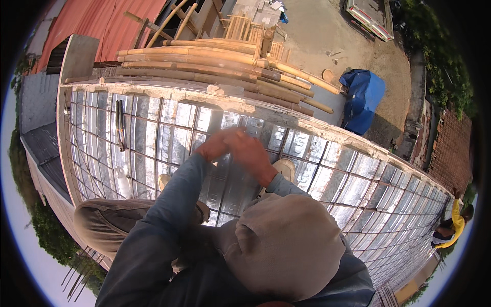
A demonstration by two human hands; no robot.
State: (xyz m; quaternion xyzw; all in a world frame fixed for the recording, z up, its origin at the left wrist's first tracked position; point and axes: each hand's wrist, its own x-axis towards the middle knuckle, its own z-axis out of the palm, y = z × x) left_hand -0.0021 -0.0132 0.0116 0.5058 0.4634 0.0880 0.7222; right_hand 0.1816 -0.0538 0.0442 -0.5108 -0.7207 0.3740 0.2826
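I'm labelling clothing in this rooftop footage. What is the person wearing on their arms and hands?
Both arms are covered by long blue-grey fabric sleeves reaching the wrists, plain and without visible markings. The left hand and right hand are bare: no gloves, and no watch or rings visible.

The person wears a long-sleeved blue-grey shirt (pixel 169 215) whose cuffs end at the wrists, just behind the bare left hand (pixel 214 146) and right hand (pixel 251 153). Below the hands, khaki trousers (pixel 110 220) cover the knees, and light-coloured shoes (pixel 284 168) show beside the right forearm.
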